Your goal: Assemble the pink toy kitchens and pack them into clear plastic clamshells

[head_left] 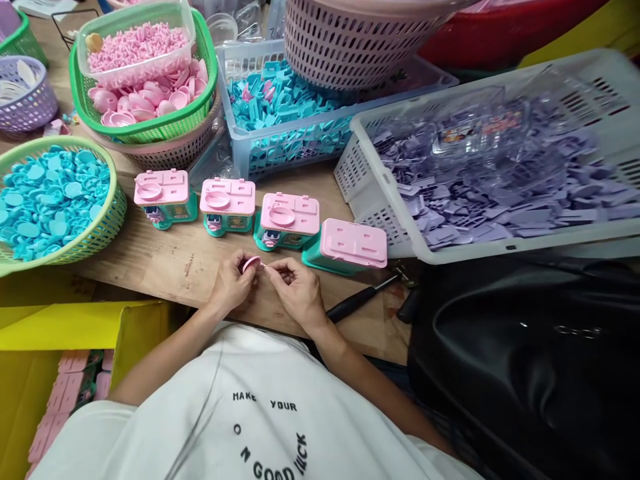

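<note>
My left hand (233,279) is closed on a small pink toy basin (251,264), tilted up near the table's front edge. At the basin's right side, the fingertips of my right hand (296,288) pinch a tiny pink piece, too small to make out fully. Beyond my hands stands a row of pink-and-teal toy kitchen units. The left unit (163,193), the second unit (227,203) and the third unit (287,217) each carry a pink basin on top. The right-hand unit (353,241) has a bare pink top with slots.
A green basket (120,200) of blue parts stands left. A stacked green basket (213,87) holds pink parts; a blue crate (240,143) and white crate (373,177) stand behind. A hammer-like tool (353,303) lies right, near a black bag (500,360). A yellow box (120,333) sits lower left.
</note>
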